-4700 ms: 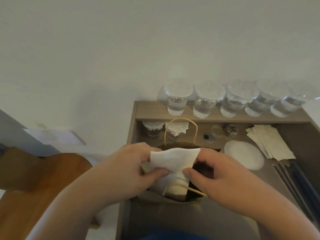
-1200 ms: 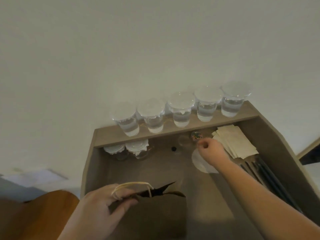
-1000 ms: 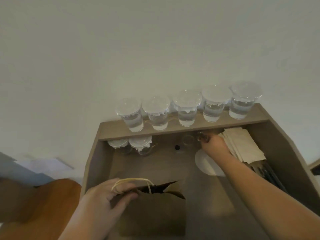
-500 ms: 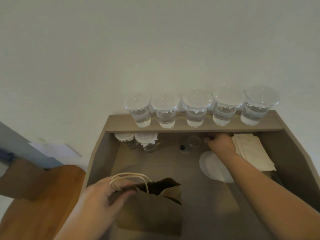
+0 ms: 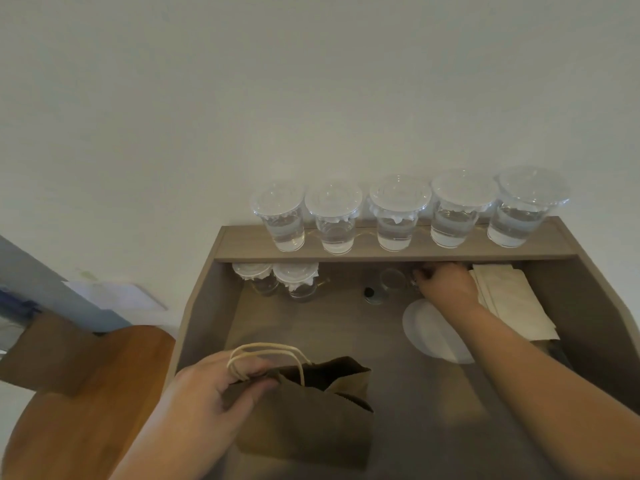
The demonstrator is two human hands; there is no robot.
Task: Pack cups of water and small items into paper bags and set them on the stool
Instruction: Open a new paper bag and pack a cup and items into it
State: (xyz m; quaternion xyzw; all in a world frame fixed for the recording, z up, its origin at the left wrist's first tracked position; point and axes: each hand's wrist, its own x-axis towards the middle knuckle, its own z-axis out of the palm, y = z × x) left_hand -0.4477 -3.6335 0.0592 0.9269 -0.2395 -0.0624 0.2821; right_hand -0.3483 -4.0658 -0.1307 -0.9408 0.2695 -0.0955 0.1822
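Observation:
A brown paper bag (image 5: 304,420) with twine handles stands open at the front of the grey desk (image 5: 346,327). My left hand (image 5: 207,396) grips its rim and handles at the left side. My right hand (image 5: 446,285) reaches under the shelf (image 5: 242,244), fingers curled over the spot where a small colourful jar stood; the jar itself is hidden by the hand. Several lidded cups of water (image 5: 398,216) line the shelf top. Two more lidded cups (image 5: 298,282) sit beneath it at the left.
A small clear container (image 5: 391,280) and a tiny black-capped one (image 5: 370,292) lie just left of my right hand. White round lids (image 5: 433,334) and folded napkins (image 5: 512,299) lie to the right. A wooden stool (image 5: 86,393) stands left of the desk.
The white tissue went into the bag, and my left hand took the bag's rim. My right hand reached to the small jar under the shelf and stays curled there.

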